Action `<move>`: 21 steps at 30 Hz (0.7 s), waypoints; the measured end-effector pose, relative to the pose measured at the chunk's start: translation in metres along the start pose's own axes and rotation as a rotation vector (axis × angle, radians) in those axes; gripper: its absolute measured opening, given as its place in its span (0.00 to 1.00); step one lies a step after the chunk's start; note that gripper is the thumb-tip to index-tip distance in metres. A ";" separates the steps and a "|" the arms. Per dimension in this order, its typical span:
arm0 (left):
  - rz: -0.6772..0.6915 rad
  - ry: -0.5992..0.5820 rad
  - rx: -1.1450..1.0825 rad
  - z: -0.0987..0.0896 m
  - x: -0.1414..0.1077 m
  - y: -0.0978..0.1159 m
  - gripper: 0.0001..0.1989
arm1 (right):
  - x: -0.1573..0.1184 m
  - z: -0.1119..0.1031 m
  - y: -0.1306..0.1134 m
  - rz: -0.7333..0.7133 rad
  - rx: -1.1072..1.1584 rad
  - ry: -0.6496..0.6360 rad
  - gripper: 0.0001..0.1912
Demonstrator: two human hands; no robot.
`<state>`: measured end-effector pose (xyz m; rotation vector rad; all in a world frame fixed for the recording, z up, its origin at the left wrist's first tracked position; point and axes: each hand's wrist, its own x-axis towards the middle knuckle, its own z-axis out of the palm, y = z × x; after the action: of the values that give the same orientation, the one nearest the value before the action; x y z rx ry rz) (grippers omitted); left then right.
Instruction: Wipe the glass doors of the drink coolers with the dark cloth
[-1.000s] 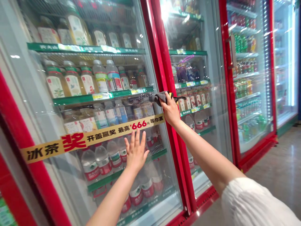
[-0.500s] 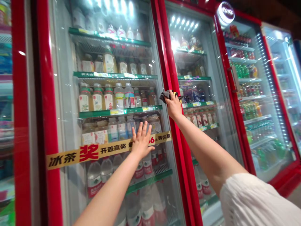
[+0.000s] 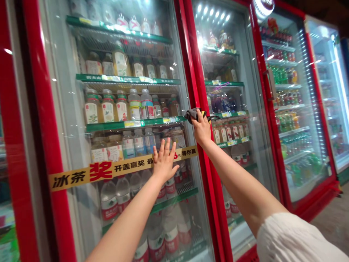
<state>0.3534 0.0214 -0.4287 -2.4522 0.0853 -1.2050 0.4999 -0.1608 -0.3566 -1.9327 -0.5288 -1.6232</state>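
Note:
My left hand [image 3: 164,160] lies with fingers spread against the glass door [image 3: 73,145] of a red-framed drinks fridge, over a yellow banner strip [image 3: 131,165] with black and red characters. Higher and to the right, my right hand [image 3: 201,127] is closed on a dark grey cloth [image 3: 192,114] at the red door frame [image 3: 195,72]. Something small and yellow and a thin black strap show beside the cloth; I cannot make out what they belong to. Behind the glass, bottled drinks [image 3: 108,105] stand in rows on green-edged shelves [image 3: 131,123].
A second glass door [image 3: 226,69] adjoins on the right. Beyond it stands another lit fridge [image 3: 290,91] with soda bottles and a door handle [image 3: 271,83]. At the left edge is a further red frame [image 3: 8,109]. Floor [image 3: 327,222] shows at lower right.
The view has shifted slightly, so the fridge sits a little further left and higher. Both hands keep nearly the same pose, the right still on the cloth.

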 end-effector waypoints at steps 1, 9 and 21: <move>-0.004 -0.008 -0.005 0.002 -0.002 0.002 0.52 | -0.009 -0.001 0.000 0.015 -0.011 -0.017 0.32; 0.035 -0.085 -0.056 0.027 -0.036 0.020 0.53 | -0.106 0.000 0.006 0.061 -0.044 -0.165 0.33; 0.035 -0.199 -0.105 0.062 -0.115 0.047 0.53 | -0.290 0.012 0.022 0.064 -0.046 -0.288 0.34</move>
<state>0.3349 0.0254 -0.5663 -2.6368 0.1368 -0.9583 0.4674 -0.1551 -0.6462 -2.2096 -0.5391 -1.3357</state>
